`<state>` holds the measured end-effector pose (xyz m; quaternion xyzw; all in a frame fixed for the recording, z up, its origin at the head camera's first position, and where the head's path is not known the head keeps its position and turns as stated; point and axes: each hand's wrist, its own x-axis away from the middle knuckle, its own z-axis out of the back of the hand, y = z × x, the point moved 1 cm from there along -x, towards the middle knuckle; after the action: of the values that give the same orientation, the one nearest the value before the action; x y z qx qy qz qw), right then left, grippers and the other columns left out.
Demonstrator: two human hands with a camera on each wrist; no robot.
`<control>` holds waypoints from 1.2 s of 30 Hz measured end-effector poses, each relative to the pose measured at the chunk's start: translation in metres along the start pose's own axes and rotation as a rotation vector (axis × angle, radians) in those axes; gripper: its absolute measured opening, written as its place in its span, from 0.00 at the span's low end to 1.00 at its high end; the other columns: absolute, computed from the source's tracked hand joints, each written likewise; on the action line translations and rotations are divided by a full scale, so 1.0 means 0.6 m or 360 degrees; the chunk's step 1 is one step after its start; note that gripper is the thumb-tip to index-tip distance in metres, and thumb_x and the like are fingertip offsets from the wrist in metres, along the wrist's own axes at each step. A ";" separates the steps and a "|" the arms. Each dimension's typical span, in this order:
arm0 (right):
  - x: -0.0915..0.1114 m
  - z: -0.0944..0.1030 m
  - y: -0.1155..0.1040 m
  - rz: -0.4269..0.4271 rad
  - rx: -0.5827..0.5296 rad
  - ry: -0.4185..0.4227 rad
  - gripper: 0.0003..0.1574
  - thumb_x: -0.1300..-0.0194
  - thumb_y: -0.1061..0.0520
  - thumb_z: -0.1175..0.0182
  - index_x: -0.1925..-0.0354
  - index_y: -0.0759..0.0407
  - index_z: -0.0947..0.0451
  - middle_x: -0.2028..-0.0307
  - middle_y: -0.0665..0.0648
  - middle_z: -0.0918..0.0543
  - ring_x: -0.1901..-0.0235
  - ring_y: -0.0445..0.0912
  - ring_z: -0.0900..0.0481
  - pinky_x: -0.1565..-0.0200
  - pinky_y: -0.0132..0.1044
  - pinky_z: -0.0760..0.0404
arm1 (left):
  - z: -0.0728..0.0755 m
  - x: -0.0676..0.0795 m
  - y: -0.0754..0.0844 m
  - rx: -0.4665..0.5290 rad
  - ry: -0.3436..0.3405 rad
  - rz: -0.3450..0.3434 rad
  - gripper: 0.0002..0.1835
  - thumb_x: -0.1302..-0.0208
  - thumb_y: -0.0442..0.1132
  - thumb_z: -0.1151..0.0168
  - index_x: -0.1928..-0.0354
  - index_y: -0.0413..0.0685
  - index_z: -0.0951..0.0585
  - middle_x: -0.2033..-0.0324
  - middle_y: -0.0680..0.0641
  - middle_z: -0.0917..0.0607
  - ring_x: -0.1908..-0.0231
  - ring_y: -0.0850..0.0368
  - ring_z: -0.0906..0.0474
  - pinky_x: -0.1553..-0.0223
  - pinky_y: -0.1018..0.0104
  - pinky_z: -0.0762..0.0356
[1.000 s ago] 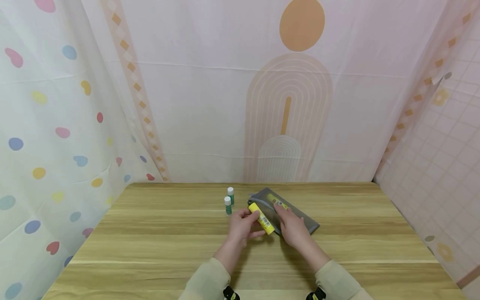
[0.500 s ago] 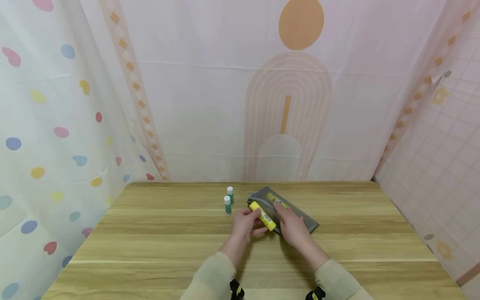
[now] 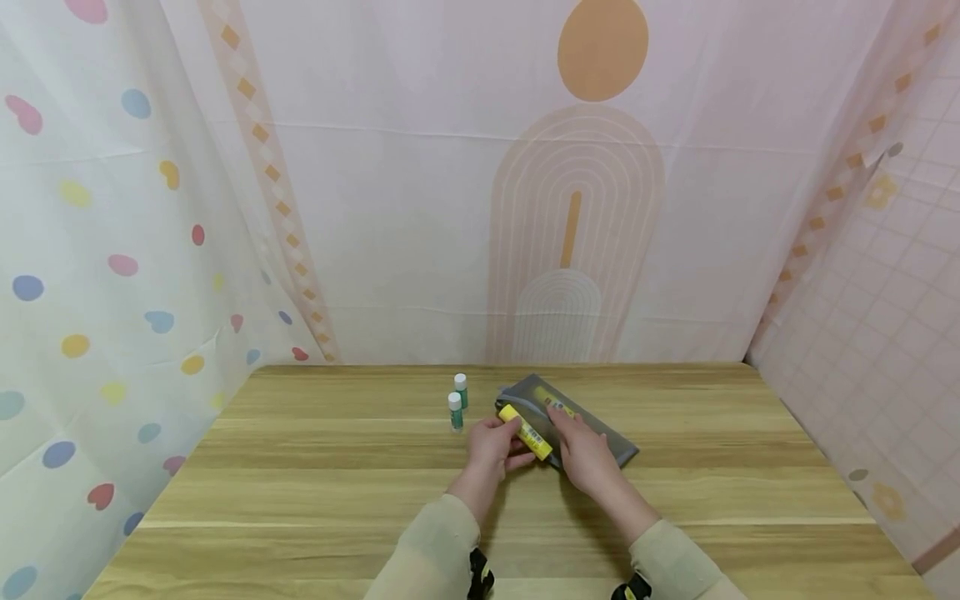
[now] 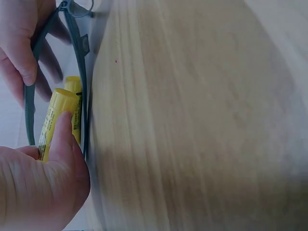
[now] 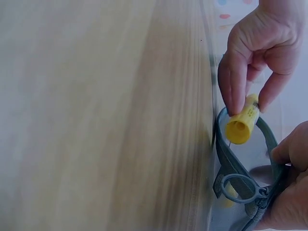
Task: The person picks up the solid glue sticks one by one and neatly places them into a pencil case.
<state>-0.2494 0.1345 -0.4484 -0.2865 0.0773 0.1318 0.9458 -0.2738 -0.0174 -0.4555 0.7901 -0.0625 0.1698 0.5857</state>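
Note:
My left hand point(image 3: 489, 452) pinches a yellow glue stick point(image 3: 527, 433) between thumb and fingers. It holds the stick tilted at the mouth of a grey mesh zip pouch point(image 3: 619, 447). The zipper is undone, and its ring pull point(image 5: 238, 188) hangs at the near end of the opening. With my right hand point(image 3: 588, 457) I grip the pouch's rim, thumb on one side and fingers on the other, spreading the mouth. A second yellow glue stick point(image 3: 552, 402) shows through the mesh, inside the pouch. In the left wrist view it appears just behind the held one.
Two small green tubes with white caps stand upright left of the pouch, a front tube point(image 3: 456, 414) and a rear tube point(image 3: 461, 393). Everything rests on a wood-grain table point(image 3: 337, 483). Patterned curtains point(image 3: 405, 250) hang behind it and at both sides.
My left hand has shifted a little to the right, bringing the glue stick closer over the pouch's mouth. My right hand and the pouch have stayed in place.

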 end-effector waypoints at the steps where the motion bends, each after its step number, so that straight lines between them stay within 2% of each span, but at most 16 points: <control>1: 0.000 0.000 0.000 0.0002 0.0002 0.0000 0.27 0.26 0.66 0.51 0.31 0.62 0.32 0.35 0.66 0.28 0.35 0.67 0.34 0.44 0.80 0.41 | 0.000 0.000 0.000 -0.0003 0.0004 -0.0005 0.15 0.30 0.32 0.41 0.48 0.29 0.28 0.69 0.40 0.23 0.72 0.52 0.22 0.65 0.53 0.13; 10: 0.002 0.002 -0.001 0.0013 0.0001 -0.0003 0.27 0.26 0.67 0.50 0.31 0.62 0.33 0.35 0.66 0.28 0.35 0.67 0.34 0.44 0.80 0.41 | -0.006 -0.002 -0.004 -0.0033 0.0042 -0.0041 0.12 0.30 0.31 0.41 0.51 0.30 0.28 0.71 0.40 0.23 0.73 0.52 0.22 0.66 0.54 0.13; 20: 0.001 0.000 0.000 0.0010 -0.0003 -0.0017 0.28 0.26 0.67 0.50 0.30 0.62 0.33 0.35 0.67 0.29 0.35 0.67 0.35 0.44 0.80 0.42 | -0.011 -0.002 -0.004 -0.0093 0.0077 -0.0054 0.13 0.29 0.31 0.42 0.49 0.29 0.28 0.70 0.39 0.22 0.72 0.53 0.22 0.66 0.54 0.13; 36: 0.001 -0.001 0.000 0.0029 0.0010 -0.0001 0.27 0.26 0.67 0.50 0.31 0.63 0.32 0.35 0.66 0.28 0.35 0.67 0.34 0.44 0.79 0.41 | -0.011 -0.006 -0.004 -0.0075 0.0068 -0.0054 0.16 0.32 0.29 0.42 0.47 0.26 0.29 0.73 0.41 0.23 0.72 0.54 0.23 0.66 0.54 0.13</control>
<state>-0.2490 0.1341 -0.4488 -0.2828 0.0800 0.1404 0.9455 -0.2780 -0.0107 -0.4572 0.7733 -0.0404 0.1753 0.6080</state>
